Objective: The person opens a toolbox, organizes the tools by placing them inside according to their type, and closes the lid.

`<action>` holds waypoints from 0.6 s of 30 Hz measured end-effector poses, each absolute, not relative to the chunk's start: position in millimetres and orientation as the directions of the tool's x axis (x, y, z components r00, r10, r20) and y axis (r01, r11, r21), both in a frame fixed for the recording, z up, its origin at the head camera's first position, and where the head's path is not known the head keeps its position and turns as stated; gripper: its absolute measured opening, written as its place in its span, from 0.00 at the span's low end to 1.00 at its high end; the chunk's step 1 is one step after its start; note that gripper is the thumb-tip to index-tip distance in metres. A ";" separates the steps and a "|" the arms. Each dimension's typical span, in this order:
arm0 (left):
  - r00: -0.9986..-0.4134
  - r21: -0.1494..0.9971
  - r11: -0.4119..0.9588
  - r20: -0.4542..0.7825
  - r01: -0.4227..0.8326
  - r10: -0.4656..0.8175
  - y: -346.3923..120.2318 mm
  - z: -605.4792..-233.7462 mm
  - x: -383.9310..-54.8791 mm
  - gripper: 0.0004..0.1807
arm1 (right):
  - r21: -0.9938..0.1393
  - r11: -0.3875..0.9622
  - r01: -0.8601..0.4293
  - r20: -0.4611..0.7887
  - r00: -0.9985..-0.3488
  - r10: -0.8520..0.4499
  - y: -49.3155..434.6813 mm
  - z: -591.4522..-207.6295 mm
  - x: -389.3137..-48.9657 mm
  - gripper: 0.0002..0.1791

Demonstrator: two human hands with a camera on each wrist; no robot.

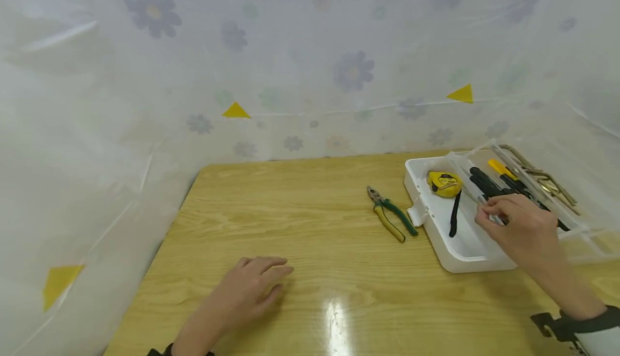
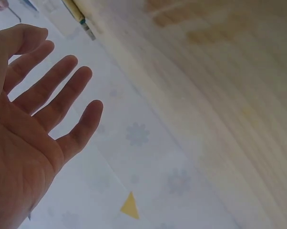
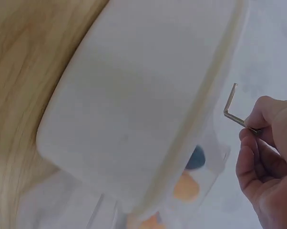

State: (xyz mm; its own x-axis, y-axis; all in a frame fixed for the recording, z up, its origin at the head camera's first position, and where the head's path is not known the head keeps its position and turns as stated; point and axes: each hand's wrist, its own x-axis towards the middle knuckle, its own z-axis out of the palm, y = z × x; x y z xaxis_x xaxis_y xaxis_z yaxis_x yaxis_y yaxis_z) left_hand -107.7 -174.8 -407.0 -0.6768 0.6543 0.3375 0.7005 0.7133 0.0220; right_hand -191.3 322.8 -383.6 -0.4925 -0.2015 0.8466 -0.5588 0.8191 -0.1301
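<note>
My right hand [image 1: 520, 224] is over the white toolbox [image 1: 433, 240] and pinches a small L-shaped hex key [image 3: 235, 118] between thumb and index finger. The key's bent end sticks out past the fingertips in the right wrist view. Below that hand, a yellow tape measure [image 1: 443, 184] and a thin black strip-like piece [image 1: 454, 216] lie in the box's left section. Near the table's front, my left hand [image 1: 242, 291] holds nothing, its fingers relaxed and spread, as the left wrist view also shows.
Pliers [image 1: 387, 213] with green and yellow handles lie on the wooden table [image 1: 290, 205], left of the box. Black-handled tools [image 1: 484, 181] and a yellow-handled one [image 1: 501, 169] fill the middle section. Larger brass-coloured hex keys [image 1: 557, 184] lie at the right. Flowered sheeting [image 1: 300, 65] hangs behind.
</note>
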 end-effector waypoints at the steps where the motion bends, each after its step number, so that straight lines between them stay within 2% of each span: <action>1: -0.661 0.015 0.698 0.338 0.715 0.670 -170.6 -407.6 -107.5 0.21 | -0.140 0.833 -0.536 0.849 -0.497 -0.177 330.0 -382.0 -190.0 0.34; 4: -0.629 0.002 0.664 0.324 0.747 0.707 -159.5 -408.5 -104.7 0.21 | -0.166 0.869 -0.467 0.841 -0.528 -0.123 351.1 -377.2 -186.2 0.39; 6: -0.617 0.009 0.647 0.309 0.763 0.724 -152.0 -409.3 -103.3 0.20 | -0.270 0.894 -0.357 0.748 -0.663 -0.039 362.8 -371.2 -180.6 0.37; 9: -0.602 0.034 0.620 0.286 0.784 0.746 -141.3 -410.7 -101.0 0.20 | -0.351 0.919 -0.177 0.646 -0.757 0.100 377.3 -366.2 -175.1 0.22; 11: -0.590 0.055 0.600 0.273 0.798 0.760 -135.2 -411.2 -99.1 0.19 | -0.410 0.909 -0.069 0.574 -0.795 0.198 383.4 -363.5 -173.7 0.11; 13: -0.581 0.081 0.583 0.264 0.809 0.770 -130.3 -411.2 -97.4 0.18 | -0.427 0.903 -0.051 0.607 -0.756 0.244 389.7 -364.9 -175.0 0.10; 18: -0.575 0.094 0.573 0.268 0.814 0.773 -125.6 -410.3 -94.3 0.16 | -0.483 0.875 -0.014 0.579 -0.755 0.308 405.0 -370.2 -178.6 0.10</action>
State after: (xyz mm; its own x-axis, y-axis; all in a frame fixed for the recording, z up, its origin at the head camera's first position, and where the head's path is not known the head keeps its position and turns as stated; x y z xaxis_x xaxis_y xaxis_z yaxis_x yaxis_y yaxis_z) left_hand -94.3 -125.6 -410.3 -0.5750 0.7728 0.2685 0.8141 0.5732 0.0937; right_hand -178.6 405.0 -370.2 -0.7554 0.3077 0.5785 -0.0138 0.8752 -0.4835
